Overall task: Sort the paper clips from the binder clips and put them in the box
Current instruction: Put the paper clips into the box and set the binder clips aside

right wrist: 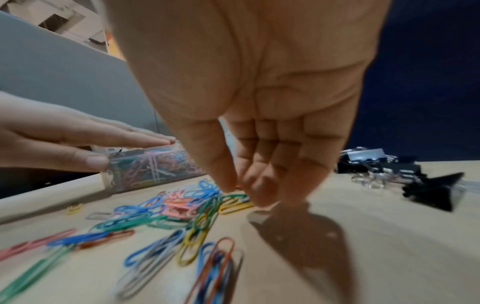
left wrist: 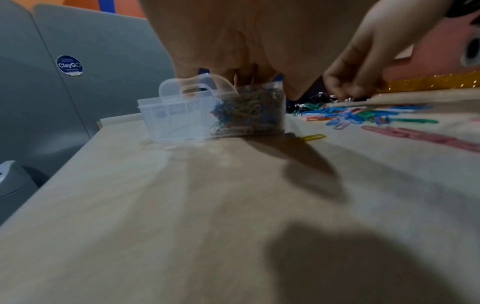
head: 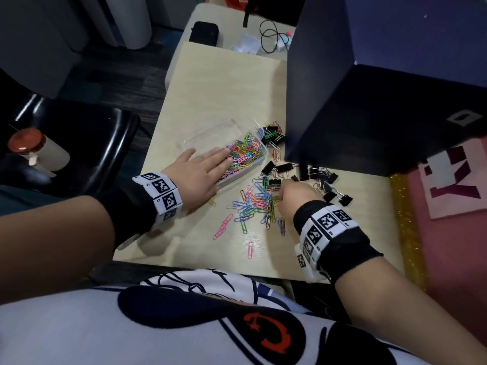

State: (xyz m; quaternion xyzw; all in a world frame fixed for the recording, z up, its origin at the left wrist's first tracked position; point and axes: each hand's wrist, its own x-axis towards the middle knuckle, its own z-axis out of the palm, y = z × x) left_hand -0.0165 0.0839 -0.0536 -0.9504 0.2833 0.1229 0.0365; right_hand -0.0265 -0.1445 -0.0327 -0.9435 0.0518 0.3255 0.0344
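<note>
A clear plastic box [head: 200,138] half full of coloured paper clips sits on the light wooden table [head: 218,88]. My left hand [head: 210,160] lies flat over its near end, fingers straight on the clips and thumb against the wall [right wrist: 155,164]. Loose coloured paper clips [head: 253,204] are spread in front of the box. Black binder clips [head: 326,180] lie to the right, with a few more behind the box [head: 271,134]. My right hand [right wrist: 239,189] reaches down at the pile's right edge, thumb and fingertips pinched on a paper clip.
A tall dark blue box [head: 382,101] stands at the back right, close to the binder clips. A black pouch [head: 204,32] and a cable [head: 271,35] lie at the far end. A bottle [head: 26,143] rests on a black chair on the left.
</note>
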